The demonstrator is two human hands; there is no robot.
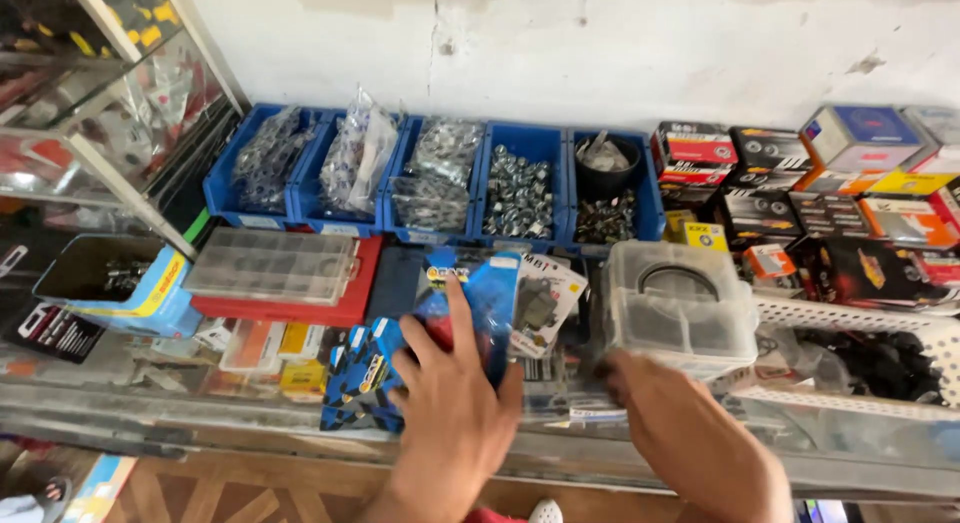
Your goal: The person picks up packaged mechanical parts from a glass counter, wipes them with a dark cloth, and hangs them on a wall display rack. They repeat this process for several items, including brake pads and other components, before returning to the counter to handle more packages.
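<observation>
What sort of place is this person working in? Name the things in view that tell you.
Probably a small hardware or vehicle spare-parts shop: blue bins of nuts and bolts, stacked boxed parts, and a glass counter where the left hand presses a blue packet.

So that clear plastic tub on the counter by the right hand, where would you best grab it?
Probably by its two short side walls, coming down from above. The clear plastic tub sits upright with its lid on, bulky and boxy, so one hand likely won't span it. The right hand is at its front edge already; the left hand lies flat on a blue packet.
</observation>
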